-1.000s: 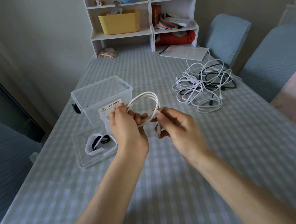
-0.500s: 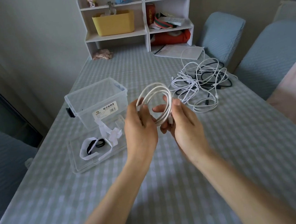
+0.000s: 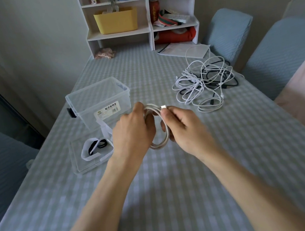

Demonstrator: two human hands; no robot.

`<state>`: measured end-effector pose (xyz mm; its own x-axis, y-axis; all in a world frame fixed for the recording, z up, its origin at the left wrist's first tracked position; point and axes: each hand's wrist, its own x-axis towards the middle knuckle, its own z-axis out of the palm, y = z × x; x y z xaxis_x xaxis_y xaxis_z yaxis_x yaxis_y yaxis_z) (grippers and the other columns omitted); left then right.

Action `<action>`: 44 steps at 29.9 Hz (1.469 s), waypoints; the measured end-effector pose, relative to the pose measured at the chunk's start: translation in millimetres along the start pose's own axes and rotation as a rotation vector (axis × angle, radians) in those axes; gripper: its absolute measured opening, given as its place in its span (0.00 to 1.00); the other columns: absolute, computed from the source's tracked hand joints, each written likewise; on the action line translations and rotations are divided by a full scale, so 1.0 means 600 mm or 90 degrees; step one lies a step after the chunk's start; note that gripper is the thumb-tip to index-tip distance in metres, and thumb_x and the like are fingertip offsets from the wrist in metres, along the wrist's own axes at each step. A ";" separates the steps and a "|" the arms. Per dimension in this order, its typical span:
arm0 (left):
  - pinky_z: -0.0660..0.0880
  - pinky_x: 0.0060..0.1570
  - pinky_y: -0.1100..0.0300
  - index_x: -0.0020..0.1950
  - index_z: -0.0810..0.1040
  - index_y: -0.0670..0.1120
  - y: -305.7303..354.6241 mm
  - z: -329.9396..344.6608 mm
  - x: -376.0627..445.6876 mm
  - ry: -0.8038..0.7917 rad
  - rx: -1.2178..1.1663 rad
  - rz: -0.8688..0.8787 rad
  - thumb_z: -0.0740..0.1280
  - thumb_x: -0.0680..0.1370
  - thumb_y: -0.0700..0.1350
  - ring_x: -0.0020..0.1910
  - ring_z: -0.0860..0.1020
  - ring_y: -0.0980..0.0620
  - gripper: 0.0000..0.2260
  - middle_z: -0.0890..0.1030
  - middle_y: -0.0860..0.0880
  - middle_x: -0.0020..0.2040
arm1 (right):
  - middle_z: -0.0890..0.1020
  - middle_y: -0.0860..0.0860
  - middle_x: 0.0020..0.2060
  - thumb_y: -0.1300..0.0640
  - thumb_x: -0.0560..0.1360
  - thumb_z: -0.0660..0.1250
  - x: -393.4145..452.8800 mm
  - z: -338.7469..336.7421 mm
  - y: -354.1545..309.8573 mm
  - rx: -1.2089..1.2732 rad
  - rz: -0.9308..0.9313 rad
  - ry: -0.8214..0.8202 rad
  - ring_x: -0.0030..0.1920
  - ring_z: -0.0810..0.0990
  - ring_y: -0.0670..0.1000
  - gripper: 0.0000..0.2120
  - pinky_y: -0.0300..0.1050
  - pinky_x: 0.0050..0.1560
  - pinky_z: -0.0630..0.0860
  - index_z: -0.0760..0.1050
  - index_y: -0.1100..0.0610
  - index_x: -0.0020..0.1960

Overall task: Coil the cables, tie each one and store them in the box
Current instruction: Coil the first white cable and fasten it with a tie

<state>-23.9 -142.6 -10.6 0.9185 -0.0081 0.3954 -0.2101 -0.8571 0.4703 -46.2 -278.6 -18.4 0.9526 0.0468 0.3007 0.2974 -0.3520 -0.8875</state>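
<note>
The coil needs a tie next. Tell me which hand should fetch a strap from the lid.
Left. The left hand is nearer the white straps on the clear plastic lid, while the right hand pinches the white coiled cable at its plug end and could probably hold it alone.
</note>
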 end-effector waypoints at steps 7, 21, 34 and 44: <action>0.63 0.34 0.53 0.47 0.66 0.45 -0.006 0.000 0.002 -0.064 0.123 -0.072 0.57 0.82 0.44 0.37 0.71 0.43 0.05 0.70 0.47 0.34 | 0.80 0.43 0.28 0.47 0.82 0.59 -0.010 0.012 0.002 -0.031 -0.011 -0.060 0.28 0.75 0.46 0.17 0.41 0.32 0.69 0.77 0.59 0.45; 0.76 0.21 0.48 0.54 0.73 0.47 0.011 -0.008 -0.012 -0.174 -0.251 -0.022 0.56 0.82 0.37 0.20 0.78 0.47 0.09 0.83 0.48 0.36 | 0.77 0.49 0.36 0.51 0.81 0.60 0.010 -0.014 0.029 -0.440 -0.047 -0.079 0.39 0.79 0.58 0.09 0.47 0.35 0.68 0.71 0.56 0.51; 0.68 0.33 0.54 0.56 0.74 0.44 -0.009 0.014 -0.010 -0.116 0.103 0.115 0.58 0.82 0.44 0.42 0.79 0.40 0.08 0.81 0.45 0.42 | 0.83 0.54 0.41 0.52 0.83 0.58 0.007 -0.018 0.028 -0.414 -0.122 -0.118 0.41 0.80 0.59 0.12 0.51 0.37 0.72 0.74 0.58 0.55; 0.57 0.26 0.59 0.47 0.68 0.46 0.018 0.011 -0.029 -0.077 0.317 0.180 0.67 0.73 0.38 0.40 0.82 0.47 0.09 0.80 0.50 0.40 | 0.81 0.57 0.42 0.55 0.83 0.56 0.004 -0.013 0.024 -0.561 -0.117 -0.160 0.42 0.80 0.62 0.08 0.47 0.35 0.63 0.70 0.58 0.52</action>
<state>-39.9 -154.9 -17.8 0.8876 -0.3050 0.3453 -0.2963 -0.9518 -0.0789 -40.5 -290.9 -27.6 0.9117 0.3368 0.2353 0.3871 -0.8961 -0.2172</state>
